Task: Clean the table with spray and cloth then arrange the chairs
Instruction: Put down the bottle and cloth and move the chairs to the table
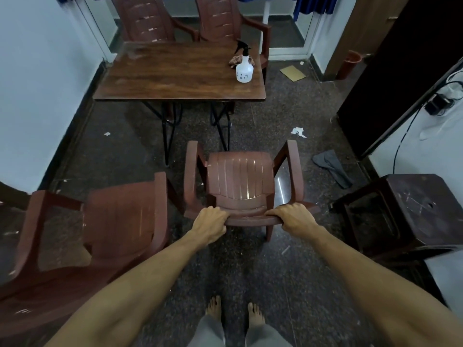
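A brown plastic armchair (pixel 240 176) stands in front of me, facing the wooden table (pixel 175 71). My left hand (pixel 209 221) and my right hand (pixel 293 219) both grip the top edge of its backrest. On the table's far right stands a white spray bottle (pixel 244 67) with a black trigger. A crumpled brownish cloth (pixel 235 60) lies just behind it. A second brown chair (pixel 100 221) sits at my left. Two more brown chairs (pixel 147 18) (pixel 225 18) stand behind the table.
A dark brown stool (pixel 411 211) stands at the right. A grey rag (pixel 330 166), paper scraps (pixel 298 131) and a piece of cardboard (pixel 293 73) lie on the dark floor. White walls close in on the left and right; an orange bin (pixel 349 63) stands far right.
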`<state>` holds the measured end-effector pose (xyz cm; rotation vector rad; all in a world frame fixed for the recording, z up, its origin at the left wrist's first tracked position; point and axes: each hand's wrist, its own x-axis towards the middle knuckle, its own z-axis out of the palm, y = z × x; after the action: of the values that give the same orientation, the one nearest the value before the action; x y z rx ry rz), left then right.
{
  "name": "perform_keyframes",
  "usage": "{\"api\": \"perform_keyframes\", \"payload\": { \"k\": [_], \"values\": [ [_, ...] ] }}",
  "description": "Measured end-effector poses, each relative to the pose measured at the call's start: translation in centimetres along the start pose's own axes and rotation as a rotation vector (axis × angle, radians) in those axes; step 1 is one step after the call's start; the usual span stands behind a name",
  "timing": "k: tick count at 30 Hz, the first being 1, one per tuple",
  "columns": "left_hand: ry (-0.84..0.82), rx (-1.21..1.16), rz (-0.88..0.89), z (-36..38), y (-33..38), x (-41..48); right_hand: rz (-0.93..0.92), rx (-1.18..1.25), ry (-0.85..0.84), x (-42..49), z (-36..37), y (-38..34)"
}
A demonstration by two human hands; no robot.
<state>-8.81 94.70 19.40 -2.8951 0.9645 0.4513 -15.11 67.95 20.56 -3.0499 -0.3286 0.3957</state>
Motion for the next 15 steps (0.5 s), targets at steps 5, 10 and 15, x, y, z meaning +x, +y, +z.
{"api": "perform_keyframes", "payload": {
  "k": [5,10,15],
  "values": [
    [-0.015,0.016,-0.018,0.5,1.2,-0.5,-0.024,0.015,0.028,-0.7,1.0,0.5],
    [-0.016,-0.002,-0.026,0.4,0.7,-0.3,-0.046,0.017,0.040,-0.1,0.6,0.8],
    [-0.019,-0.010,-0.022,0.0,-0.2,-0.1,-0.058,0.012,0.027,0.4,0.3,0.2]
  ]
}}
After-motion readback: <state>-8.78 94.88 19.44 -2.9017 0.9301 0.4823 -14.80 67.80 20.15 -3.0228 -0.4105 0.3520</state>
